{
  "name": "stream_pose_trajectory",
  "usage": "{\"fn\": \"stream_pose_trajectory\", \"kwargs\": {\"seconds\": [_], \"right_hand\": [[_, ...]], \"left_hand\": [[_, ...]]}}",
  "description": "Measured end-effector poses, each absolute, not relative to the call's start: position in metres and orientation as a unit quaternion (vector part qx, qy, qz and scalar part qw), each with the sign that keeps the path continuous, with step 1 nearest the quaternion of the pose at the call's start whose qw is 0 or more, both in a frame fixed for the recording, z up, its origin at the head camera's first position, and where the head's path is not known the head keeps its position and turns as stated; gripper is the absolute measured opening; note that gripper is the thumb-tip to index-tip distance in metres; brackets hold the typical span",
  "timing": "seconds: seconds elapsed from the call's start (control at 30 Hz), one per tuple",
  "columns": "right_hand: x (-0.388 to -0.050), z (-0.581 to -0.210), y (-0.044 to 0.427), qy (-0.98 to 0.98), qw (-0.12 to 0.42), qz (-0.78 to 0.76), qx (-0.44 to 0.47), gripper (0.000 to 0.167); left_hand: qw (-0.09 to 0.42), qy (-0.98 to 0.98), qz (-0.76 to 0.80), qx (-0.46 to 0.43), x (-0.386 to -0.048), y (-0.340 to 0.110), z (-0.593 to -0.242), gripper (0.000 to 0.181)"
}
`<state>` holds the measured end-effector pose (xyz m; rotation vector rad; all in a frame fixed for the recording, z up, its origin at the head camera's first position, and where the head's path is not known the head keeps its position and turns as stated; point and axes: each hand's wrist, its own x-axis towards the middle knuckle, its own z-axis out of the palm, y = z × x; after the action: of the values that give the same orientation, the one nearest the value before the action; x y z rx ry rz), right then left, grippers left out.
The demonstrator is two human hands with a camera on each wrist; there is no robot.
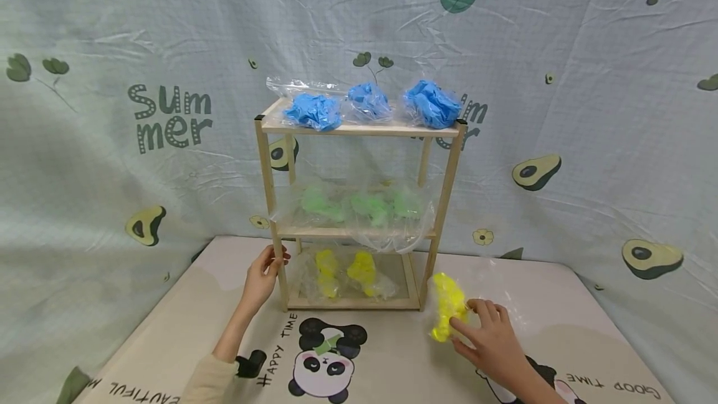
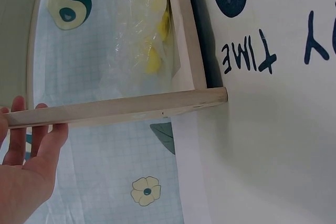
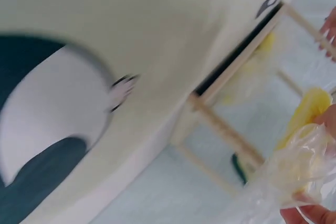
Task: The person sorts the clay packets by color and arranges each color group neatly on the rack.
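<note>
My left hand (image 1: 262,278) grips the left front post (image 1: 278,267) of a small wooden shelf rack (image 1: 359,131). In the left wrist view its fingers (image 2: 44,148) wrap round that post. Right of the rack, my right hand (image 1: 489,340) holds a clear plastic bag with crumpled yellow material (image 1: 449,304) in it. The right wrist view shows the bag (image 3: 302,169) pinched between thumb and fingers, partly cut off by the frame. Two similar yellow bags (image 1: 328,273) lie on the bottom shelf.
Three clear bags of blue crumpled material (image 1: 314,111) rest on the top shelf. Bags with green contents (image 1: 370,207) lie on the middle shelf, one overhanging its front edge. A panda-printed cloth (image 1: 392,360) covers the table; a patterned curtain (image 1: 589,111) hangs behind.
</note>
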<state>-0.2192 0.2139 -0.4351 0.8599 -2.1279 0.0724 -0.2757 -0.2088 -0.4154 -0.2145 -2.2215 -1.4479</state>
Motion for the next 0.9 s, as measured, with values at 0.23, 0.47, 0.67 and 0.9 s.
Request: {"fn": "stream_pose_trajectory", "kwargs": {"seconds": [0.23,0.47,0.67,0.9], "right_hand": [[-0.214,-0.427,0.184,-0.831,0.416,0.049,0.365,0.044],[-0.217,-0.424,0.16,-0.826,0.397,0.055,0.397,0.022],[-0.222,-0.424,0.14,-0.815,0.4,0.067,0.413,0.013],[-0.232,-0.427,0.118,-0.797,0.413,0.074,0.435,0.011]], "left_hand": [[0.244,-0.81,-0.528,-0.077,-0.276,-0.208,-0.414,0.016],[0.241,-0.813,-0.525,-0.072,-0.276,-0.209,-0.416,0.017],[0.236,-0.811,-0.531,-0.071,-0.276,-0.208,-0.416,0.016],[0.235,-0.805,-0.54,-0.07,-0.276,-0.208,-0.415,0.017]]}}
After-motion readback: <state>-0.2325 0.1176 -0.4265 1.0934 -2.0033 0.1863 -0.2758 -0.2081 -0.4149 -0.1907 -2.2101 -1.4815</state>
